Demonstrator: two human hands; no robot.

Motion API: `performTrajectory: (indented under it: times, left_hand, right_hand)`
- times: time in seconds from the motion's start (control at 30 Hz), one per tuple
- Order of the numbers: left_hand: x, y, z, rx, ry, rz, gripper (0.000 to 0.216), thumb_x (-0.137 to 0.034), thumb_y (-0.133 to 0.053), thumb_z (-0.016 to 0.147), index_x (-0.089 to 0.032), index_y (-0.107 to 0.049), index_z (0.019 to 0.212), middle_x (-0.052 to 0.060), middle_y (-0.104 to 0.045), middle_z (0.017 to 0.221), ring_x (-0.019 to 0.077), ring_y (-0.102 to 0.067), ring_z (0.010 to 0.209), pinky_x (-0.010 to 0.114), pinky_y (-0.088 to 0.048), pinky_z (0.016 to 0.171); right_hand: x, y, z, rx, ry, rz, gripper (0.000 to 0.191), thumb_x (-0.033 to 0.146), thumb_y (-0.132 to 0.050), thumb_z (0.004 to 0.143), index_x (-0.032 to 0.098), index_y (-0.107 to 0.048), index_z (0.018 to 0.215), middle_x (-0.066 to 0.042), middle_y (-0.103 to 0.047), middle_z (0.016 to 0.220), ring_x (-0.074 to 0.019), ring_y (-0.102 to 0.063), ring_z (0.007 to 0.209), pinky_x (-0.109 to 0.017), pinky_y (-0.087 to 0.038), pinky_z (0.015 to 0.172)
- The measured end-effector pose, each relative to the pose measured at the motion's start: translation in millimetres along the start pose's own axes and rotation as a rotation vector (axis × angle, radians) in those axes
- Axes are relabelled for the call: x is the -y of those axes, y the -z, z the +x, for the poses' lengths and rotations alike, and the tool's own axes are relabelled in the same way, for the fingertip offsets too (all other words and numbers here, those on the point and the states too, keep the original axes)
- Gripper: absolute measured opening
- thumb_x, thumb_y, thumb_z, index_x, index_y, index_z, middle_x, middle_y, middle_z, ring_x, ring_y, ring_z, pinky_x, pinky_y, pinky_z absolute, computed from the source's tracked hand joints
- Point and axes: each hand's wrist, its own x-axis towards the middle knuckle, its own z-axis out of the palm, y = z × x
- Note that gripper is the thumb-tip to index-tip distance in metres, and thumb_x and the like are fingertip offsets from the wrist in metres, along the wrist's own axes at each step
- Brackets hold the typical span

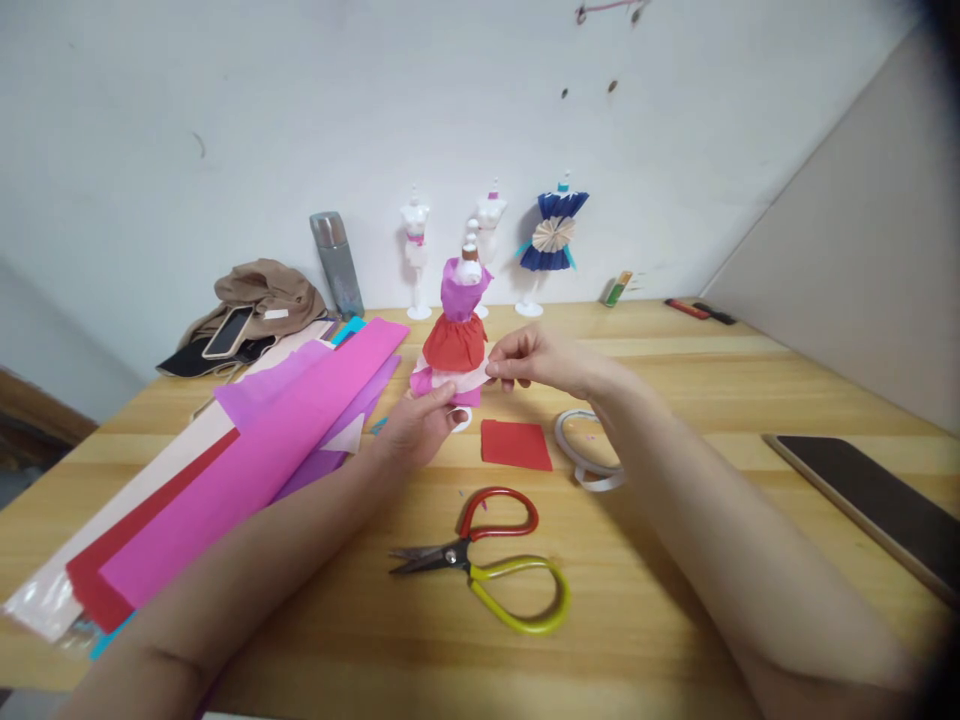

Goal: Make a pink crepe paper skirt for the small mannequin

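Note:
A small white dress-form mannequin (pixel 469 270) stands upright at the middle of the table. It wears a purple paper top (pixel 461 292), a red paper skirt (pixel 454 343) and, lower down, pale pink and magenta paper layers. My left hand (pixel 424 425) grips the lower edge of the pale pink paper layer (pixel 461 380), its thumb lying over the front. On the right side of the skirt, my right hand (pixel 525 358) pinches the same layer's edge between thumb and fingers. In front of the stand lies a red paper piece (pixel 516 445).
Scissors (pixel 454 553) and a tape roll (pixel 562 440) lie nearby. Coloured paper sheets (pixel 262 460) cover the left side, with a phone (pixel 229 332) on cloth and a bottle (pixel 337 265) behind. Other mannequins (pixel 415 225) and a blue-dressed one (pixel 553 235) line the wall. A dark tablet (pixel 862 500) lies right.

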Motion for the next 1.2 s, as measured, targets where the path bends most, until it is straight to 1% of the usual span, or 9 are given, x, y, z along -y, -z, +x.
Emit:
performTrajectory:
  times: [0.07, 0.17, 0.3, 0.53, 0.67, 0.77, 0.97, 1.1, 1.2]
  left_hand:
    - [0.1, 0.3, -0.3, 0.002, 0.005, -0.002, 0.041, -0.021, -0.078, 0.075, -0.025, -0.066, 0.114, 0.001, -0.071, 0.103, 0.0122, -0.06, 0.08, 0.024, -0.042, 0.064]
    - [0.5, 0.0, -0.9, 0.012, 0.007, -0.008, 0.042, -0.022, -0.079, 0.075, -0.025, -0.066, 0.114, 0.003, -0.071, 0.104, 0.0129, -0.061, 0.081, 0.024, -0.042, 0.064]
    - [0.9, -0.9, -1.7, 0.029, -0.005, 0.024, 0.046, -0.023, -0.076, 0.078, -0.029, -0.062, 0.122, 0.003, -0.07, 0.109, 0.0132, -0.06, 0.083, 0.024, -0.042, 0.065]
    - [0.5, -0.5, -1.4, 0.021, 0.017, 0.018, 0.04, -0.024, -0.077, 0.077, -0.027, -0.066, 0.115, 0.004, -0.07, 0.111, 0.0162, -0.059, 0.087, 0.026, -0.041, 0.065]
    - [0.6, 0.6, -0.5, 0.032, 0.015, 0.02, 0.04, -0.023, -0.076, 0.077, -0.027, -0.066, 0.116, 0.003, -0.069, 0.11, 0.0158, -0.06, 0.085, 0.026, -0.041, 0.065]
    - [0.3, 0.8, -0.5, 0.026, 0.025, 0.014, 0.044, -0.023, -0.077, 0.076, -0.027, -0.065, 0.117, 0.002, -0.07, 0.108, 0.0143, -0.06, 0.085, 0.025, -0.042, 0.066]
    - [-0.2, -0.5, -2.4, 0.042, 0.01, 0.002, 0.044, -0.026, -0.08, 0.073, -0.027, -0.066, 0.115, 0.005, -0.068, 0.119, 0.0155, -0.06, 0.09, 0.024, -0.042, 0.066]
    - [1.3, 1.5, -3.2, 0.089, 0.035, -0.032, 0.034, -0.036, -0.079, 0.075, -0.023, -0.068, 0.105, 0.007, -0.067, 0.116, 0.0166, -0.059, 0.089, 0.027, -0.042, 0.067]
    - [4.2, 4.2, -2.8, 0.076, 0.067, -0.042, 0.034, -0.04, -0.077, 0.078, -0.022, -0.068, 0.106, 0.007, -0.068, 0.11, 0.0174, -0.059, 0.087, 0.028, -0.043, 0.068]
  right_hand:
    - [1.1, -0.5, -1.0, 0.019, 0.0, 0.015, 0.018, 0.035, -0.075, 0.072, 0.022, -0.069, 0.062, -0.002, -0.061, 0.056, -0.0144, -0.055, 0.055, -0.029, -0.035, 0.051]
    - [4.8, -1.9, -3.6, 0.037, -0.002, 0.131, 0.011, 0.03, -0.077, 0.067, 0.022, -0.069, 0.067, 0.0, -0.063, 0.06, -0.0132, -0.056, 0.056, -0.028, -0.035, 0.052]
    - [6.7, -5.2, -3.6, 0.038, 0.002, 0.27, 0.016, 0.03, -0.078, 0.064, 0.023, -0.07, 0.076, 0.002, -0.062, 0.063, -0.0119, -0.054, 0.057, -0.027, -0.036, 0.053]
    - [-4.0, -7.9, 3.6, 0.028, -0.012, 0.394, 0.027, 0.035, -0.084, 0.058, 0.02, -0.064, 0.067, 0.006, -0.054, 0.055, -0.008, -0.045, 0.05, -0.025, -0.034, 0.05]
    - [-6.4, -8.6, 4.2, 0.028, 0.001, 0.411, 0.033, 0.039, -0.085, 0.057, 0.02, -0.062, 0.07, 0.005, -0.057, 0.062, -0.0089, -0.051, 0.056, -0.025, -0.04, 0.055]
    - [-8.9, -9.9, 6.0, 0.015, 0.015, 0.402, 0.034, 0.039, -0.087, 0.056, 0.019, -0.062, 0.069, 0.005, -0.057, 0.061, -0.0087, -0.05, 0.056, -0.024, -0.041, 0.056]
    - [-13.5, -11.9, 9.8, -0.039, 0.036, 0.362, 0.034, 0.038, -0.087, 0.055, 0.02, -0.062, 0.07, 0.005, -0.057, 0.061, -0.0095, -0.051, 0.058, -0.026, -0.043, 0.06]
    - [-9.1, -10.6, 6.2, -0.001, 0.023, 0.304, 0.027, 0.036, -0.084, 0.061, 0.021, -0.062, 0.068, 0.004, -0.058, 0.061, -0.0111, -0.052, 0.058, -0.029, -0.044, 0.061]
    - [-6.7, -7.9, 3.5, 0.023, 0.019, 0.201, 0.023, 0.037, -0.079, 0.068, 0.022, -0.062, 0.066, 0.002, -0.059, 0.063, -0.0122, -0.053, 0.059, -0.03, -0.043, 0.061]
